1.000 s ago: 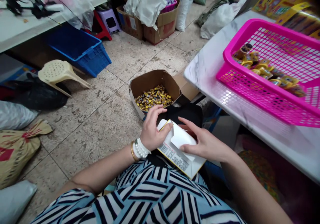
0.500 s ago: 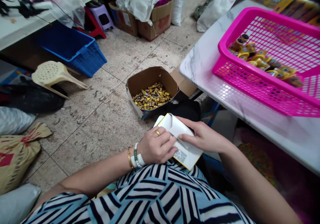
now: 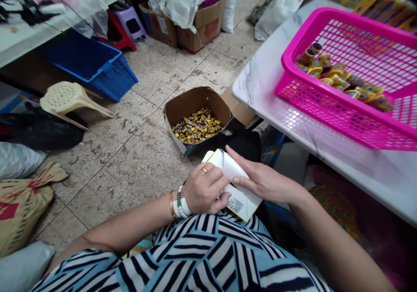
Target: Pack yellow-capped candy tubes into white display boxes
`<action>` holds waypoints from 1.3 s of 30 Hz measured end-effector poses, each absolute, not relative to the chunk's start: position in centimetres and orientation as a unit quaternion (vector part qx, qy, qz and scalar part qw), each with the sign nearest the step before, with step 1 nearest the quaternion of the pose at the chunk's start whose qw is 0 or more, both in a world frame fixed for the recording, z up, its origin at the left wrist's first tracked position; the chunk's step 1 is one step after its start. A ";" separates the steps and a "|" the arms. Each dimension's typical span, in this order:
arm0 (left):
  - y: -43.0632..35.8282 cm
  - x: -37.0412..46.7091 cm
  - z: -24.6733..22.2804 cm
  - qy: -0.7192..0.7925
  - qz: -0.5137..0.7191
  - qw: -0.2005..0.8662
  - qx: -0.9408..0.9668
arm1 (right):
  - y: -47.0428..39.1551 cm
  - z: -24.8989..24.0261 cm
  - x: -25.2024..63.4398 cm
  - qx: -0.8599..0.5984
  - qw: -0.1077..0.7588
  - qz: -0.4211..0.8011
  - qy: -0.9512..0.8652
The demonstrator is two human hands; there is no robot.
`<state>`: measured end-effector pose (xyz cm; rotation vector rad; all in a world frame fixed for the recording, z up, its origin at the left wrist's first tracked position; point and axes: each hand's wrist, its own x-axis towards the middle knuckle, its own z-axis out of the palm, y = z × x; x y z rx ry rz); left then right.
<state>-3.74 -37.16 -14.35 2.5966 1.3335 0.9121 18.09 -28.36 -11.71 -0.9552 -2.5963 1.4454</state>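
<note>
In my lap is a flat white carton (image 3: 243,196) with yellow edges, a printed code patch on its lower part and a raised flap. My left hand (image 3: 206,188), wearing a ring and bracelets, has its fingers curled on the carton's left side, fingertips at the flap. My right hand (image 3: 260,177) grips the carton's right side, thumb on top and fingers along the upper edge, some of them hidden. Just beyond, on the floor, an open cardboard box (image 3: 176,142) holds many small yellow-and-brown cylinders (image 3: 198,127).
A marble-patterned table (image 3: 257,81) on the right carries a pink mesh basket (image 3: 302,36) with more small yellow pieces. To the left stand a cream stool (image 3: 63,96) and a blue crate (image 3: 114,77). Filled sacks (image 3: 26,205) line the left edge; cartons (image 3: 202,31) stand farther back.
My right index finger has lifted off the carton's upper edge a little. My left fingers have shifted slightly at the flap. The carton stays almost in place.
</note>
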 end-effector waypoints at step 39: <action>-40.6 -8.9 -16.0 0.519 0.363 0.561 0.532 | -33.3 -14.3 22.6 -0.673 0.212 0.473 -0.528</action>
